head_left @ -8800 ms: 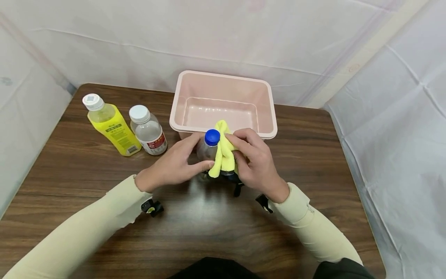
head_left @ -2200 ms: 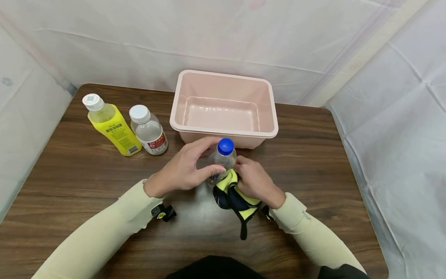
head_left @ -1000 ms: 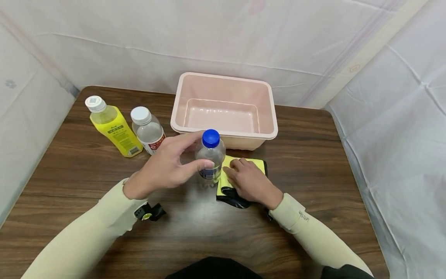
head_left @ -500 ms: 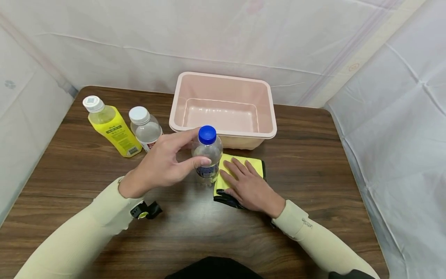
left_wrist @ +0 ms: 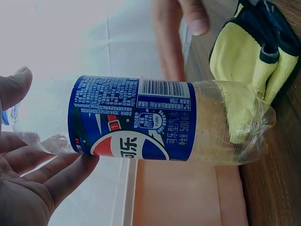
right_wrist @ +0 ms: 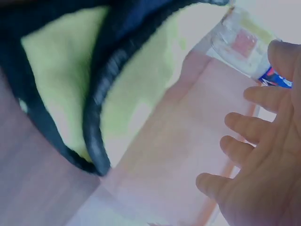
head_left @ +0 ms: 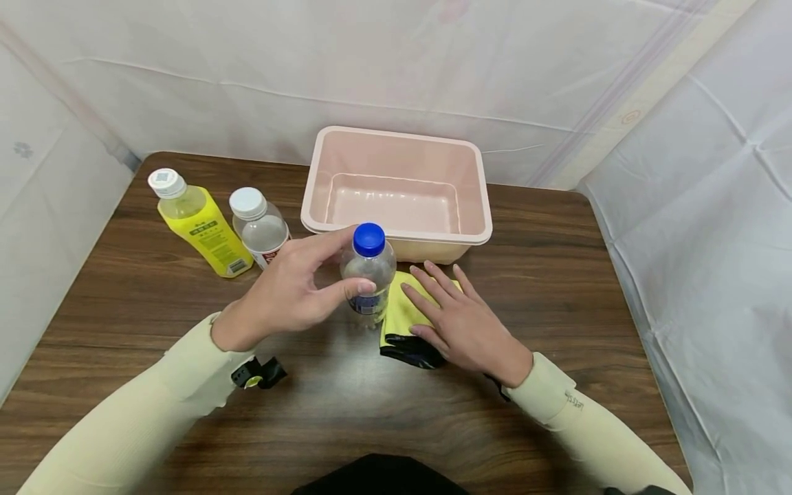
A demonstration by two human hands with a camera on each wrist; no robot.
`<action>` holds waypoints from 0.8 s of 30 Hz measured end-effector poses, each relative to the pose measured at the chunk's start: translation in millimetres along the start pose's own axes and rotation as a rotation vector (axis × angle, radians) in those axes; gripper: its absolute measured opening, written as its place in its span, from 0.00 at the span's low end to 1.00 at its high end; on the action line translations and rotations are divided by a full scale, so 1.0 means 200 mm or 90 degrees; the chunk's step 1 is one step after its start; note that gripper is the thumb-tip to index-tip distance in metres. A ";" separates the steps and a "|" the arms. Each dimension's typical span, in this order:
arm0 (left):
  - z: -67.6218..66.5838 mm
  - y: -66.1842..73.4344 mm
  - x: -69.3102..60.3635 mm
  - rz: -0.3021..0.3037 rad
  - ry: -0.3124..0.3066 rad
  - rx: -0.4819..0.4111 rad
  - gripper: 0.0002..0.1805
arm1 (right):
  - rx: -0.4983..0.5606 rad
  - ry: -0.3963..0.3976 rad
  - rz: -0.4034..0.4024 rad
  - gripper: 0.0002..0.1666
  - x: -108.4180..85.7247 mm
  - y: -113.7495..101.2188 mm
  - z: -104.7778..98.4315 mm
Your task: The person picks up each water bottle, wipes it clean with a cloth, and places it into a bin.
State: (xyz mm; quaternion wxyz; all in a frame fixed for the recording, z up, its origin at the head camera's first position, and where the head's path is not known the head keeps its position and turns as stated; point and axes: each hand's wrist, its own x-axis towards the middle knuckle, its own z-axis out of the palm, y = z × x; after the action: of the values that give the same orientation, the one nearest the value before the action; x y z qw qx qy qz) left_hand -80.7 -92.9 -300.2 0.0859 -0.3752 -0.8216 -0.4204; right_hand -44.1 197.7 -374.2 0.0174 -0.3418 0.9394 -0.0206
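Observation:
In the head view, my left hand (head_left: pixel 281 289) grips the upper part of a clear plastic cola bottle (head_left: pixel 375 270) with a blue cap. The bottle is upright, and the left wrist view shows its blue label (left_wrist: pixel 131 117). Whether its base touches the table cannot be told. Just right of it lies a folded yellow cloth (head_left: pixel 399 306) with black edging. My right hand (head_left: pixel 470 330) is spread above the cloth and partly hides it. In the right wrist view its fingers (right_wrist: pixel 251 127) are straight and hold nothing, apart from the cloth.
Behind the hands stands a pink plastic basin (head_left: pixel 427 249) with nothing inside. At left are a yellow-labelled bottle (head_left: pixel 207 230) and a clear bottle (head_left: pixel 262 230), both white-capped. White sheeting (head_left: pixel 402 62) borders the brown wooden table (head_left: pixel 346 426).
The bottle was being rubbed with the bunched cloth. The cloth was then laid folded on the table, my right hand flattened it and has now lifted slightly rightward. My left hand keeps the bottle.

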 end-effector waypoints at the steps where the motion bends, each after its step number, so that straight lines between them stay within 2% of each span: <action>1: 0.00 0.00 0.00 -0.002 -0.002 -0.001 0.39 | -0.004 0.005 0.001 0.38 0.00 0.00 -0.01; 7: -0.01 0.01 0.00 -0.004 0.000 -0.013 0.39 | -0.016 0.038 0.007 0.39 -0.02 0.03 -0.09; 17: -0.03 0.03 0.03 0.021 0.010 -0.022 0.37 | -0.012 0.083 0.026 0.39 -0.02 0.09 -0.18; 24: -0.05 0.04 0.05 0.059 0.041 0.000 0.35 | 0.012 0.108 0.066 0.39 0.00 0.17 -0.21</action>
State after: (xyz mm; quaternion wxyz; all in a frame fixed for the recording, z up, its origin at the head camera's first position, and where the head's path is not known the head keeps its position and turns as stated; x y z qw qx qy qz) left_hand -84.2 -92.5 -284.8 0.1316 -0.3988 -0.8001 -0.4283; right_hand -67.3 225.7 -333.5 -0.0582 -0.2898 0.9536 -0.0578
